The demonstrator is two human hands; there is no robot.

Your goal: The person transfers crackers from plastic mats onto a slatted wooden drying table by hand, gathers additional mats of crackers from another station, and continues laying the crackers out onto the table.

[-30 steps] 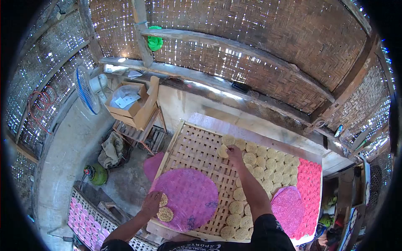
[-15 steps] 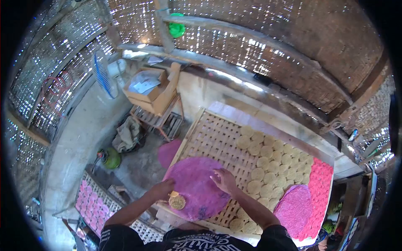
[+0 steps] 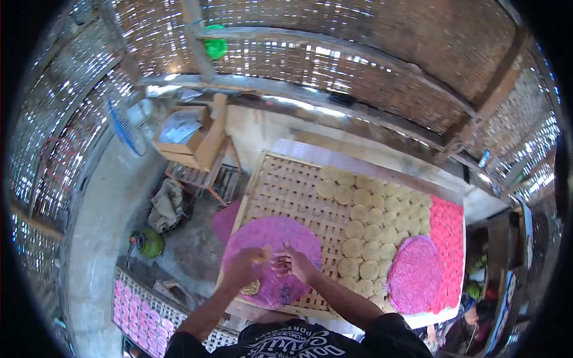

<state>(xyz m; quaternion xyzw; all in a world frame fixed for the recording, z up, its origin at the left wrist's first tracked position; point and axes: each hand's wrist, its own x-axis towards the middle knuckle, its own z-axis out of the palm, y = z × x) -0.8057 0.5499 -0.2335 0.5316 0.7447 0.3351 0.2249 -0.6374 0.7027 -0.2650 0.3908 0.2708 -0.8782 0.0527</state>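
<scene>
Pinching a small, blurred golden-tan disc whose tilt is unclear, the left hand holds it just short of the right hand's spread, seemingly empty fingers, over a round, pink, plastic-looking sheet, another tan disc lying by the left wrist.

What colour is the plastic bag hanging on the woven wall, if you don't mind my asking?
The bag is bright green, seen best in the head view.
</scene>
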